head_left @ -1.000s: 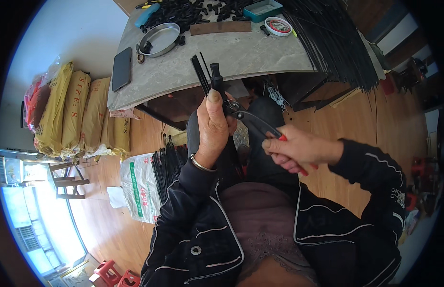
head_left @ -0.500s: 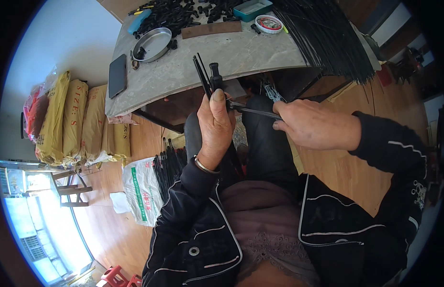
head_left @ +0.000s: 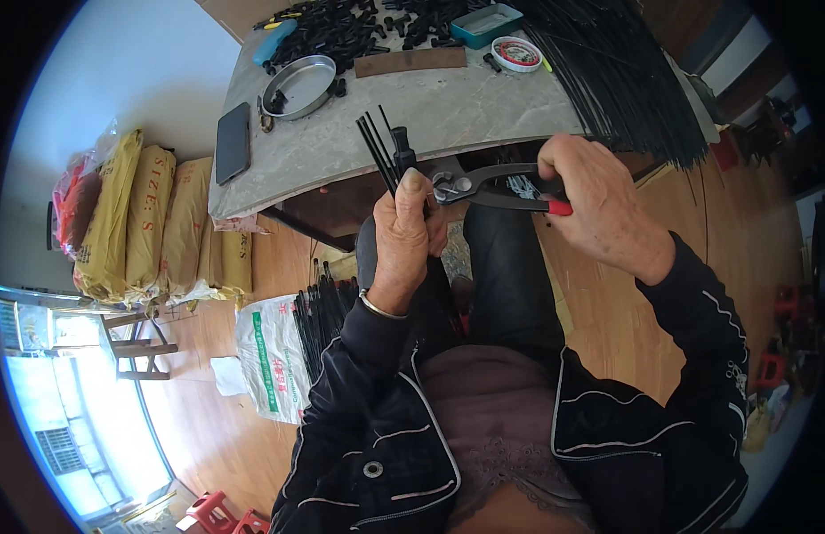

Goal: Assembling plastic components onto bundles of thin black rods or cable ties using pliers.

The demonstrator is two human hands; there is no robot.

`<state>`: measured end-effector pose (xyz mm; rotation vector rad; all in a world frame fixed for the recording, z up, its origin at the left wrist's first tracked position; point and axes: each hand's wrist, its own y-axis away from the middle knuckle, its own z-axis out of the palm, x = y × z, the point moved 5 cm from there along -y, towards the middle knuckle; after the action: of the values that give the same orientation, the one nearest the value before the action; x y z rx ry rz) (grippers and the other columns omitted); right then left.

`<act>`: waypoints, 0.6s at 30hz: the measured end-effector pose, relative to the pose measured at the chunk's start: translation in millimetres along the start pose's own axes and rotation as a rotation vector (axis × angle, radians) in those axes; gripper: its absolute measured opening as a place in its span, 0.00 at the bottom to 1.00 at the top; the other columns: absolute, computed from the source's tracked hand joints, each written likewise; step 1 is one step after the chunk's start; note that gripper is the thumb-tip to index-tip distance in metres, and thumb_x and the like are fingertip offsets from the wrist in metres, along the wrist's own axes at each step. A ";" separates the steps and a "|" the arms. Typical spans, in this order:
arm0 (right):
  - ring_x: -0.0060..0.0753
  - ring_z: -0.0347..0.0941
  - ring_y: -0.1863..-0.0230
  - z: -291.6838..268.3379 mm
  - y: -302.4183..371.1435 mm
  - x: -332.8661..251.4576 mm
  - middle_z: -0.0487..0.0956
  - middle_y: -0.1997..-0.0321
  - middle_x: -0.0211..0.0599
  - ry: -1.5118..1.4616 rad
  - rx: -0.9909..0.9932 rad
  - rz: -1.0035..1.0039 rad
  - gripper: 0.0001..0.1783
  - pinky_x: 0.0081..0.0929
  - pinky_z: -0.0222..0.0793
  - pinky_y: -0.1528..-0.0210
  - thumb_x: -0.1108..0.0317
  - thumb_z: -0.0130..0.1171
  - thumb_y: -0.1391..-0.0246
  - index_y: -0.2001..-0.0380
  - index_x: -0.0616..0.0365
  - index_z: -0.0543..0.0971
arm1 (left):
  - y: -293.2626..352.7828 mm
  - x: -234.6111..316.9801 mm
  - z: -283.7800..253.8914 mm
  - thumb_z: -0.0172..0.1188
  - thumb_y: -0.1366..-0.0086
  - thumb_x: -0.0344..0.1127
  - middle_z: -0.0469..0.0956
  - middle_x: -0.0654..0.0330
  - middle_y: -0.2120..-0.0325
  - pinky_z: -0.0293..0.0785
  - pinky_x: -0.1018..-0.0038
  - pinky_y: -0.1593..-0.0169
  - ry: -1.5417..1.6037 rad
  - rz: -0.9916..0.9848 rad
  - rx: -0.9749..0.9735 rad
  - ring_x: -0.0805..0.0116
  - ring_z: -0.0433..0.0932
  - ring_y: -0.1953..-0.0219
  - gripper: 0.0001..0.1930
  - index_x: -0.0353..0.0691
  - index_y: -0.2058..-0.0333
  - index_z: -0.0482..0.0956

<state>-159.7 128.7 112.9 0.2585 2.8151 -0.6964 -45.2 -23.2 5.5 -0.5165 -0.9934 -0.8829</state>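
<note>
My left hand (head_left: 400,233) is closed around several thin black rods (head_left: 374,151) and a thicker black fitting (head_left: 402,145), all pointing up past the thumb. My right hand (head_left: 603,203) grips a pair of end-cutting pincers (head_left: 464,184) with dark handles, one ending in a red grip (head_left: 559,207). The pincers' handles are spread apart. Their head is right beside my left thumb and the fitting; whether the jaws bite on anything is too small to tell.
Ahead, the grey table (head_left: 341,142) carries a phone (head_left: 233,142), a round metal dish (head_left: 299,87), piled black fittings (head_left: 337,36), a teal tray (head_left: 487,25) and long black rods (head_left: 626,89). Yellow sacks (head_left: 185,214) stand left. More rods (head_left: 321,311) and a white sack (head_left: 270,356) lie below.
My right hand has risen and turned, so the pincers now show broadside with handles spread instead of edge-on. The rods in my left hand have fanned out slightly.
</note>
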 end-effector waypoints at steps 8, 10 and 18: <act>0.43 0.68 0.75 28.7 3.1 23.8 0.68 0.72 0.39 -0.127 -0.083 -0.182 0.21 0.31 0.64 0.73 0.84 0.63 0.69 0.72 0.58 0.64 | 2.8 -1.9 7.5 0.44 0.32 0.63 0.52 0.69 0.92 0.49 0.80 0.87 -0.021 -0.021 -0.060 0.79 0.51 0.91 0.25 0.43 0.68 0.66; 0.42 0.68 0.77 50.2 18.1 31.4 0.68 0.73 0.39 -0.282 -0.086 -0.128 0.21 0.30 0.63 0.75 0.84 0.63 0.68 0.72 0.58 0.64 | 4.1 -3.5 5.0 0.43 0.33 0.64 0.52 0.69 0.92 0.48 0.79 0.87 0.052 -0.052 -0.119 0.79 0.51 0.91 0.26 0.43 0.68 0.66; 0.41 0.70 0.75 42.5 28.5 19.8 0.70 0.71 0.38 -0.146 0.009 0.003 0.22 0.29 0.65 0.73 0.84 0.64 0.69 0.71 0.57 0.65 | -1.1 -10.4 -0.3 0.44 0.38 0.70 0.57 0.68 0.89 0.52 0.80 0.85 0.086 -0.005 -0.021 0.79 0.56 0.89 0.32 0.40 0.67 0.66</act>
<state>-164.7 135.6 58.7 0.2040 2.6732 -0.6985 -48.6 -19.9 -3.8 -0.4906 -0.9086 -0.9139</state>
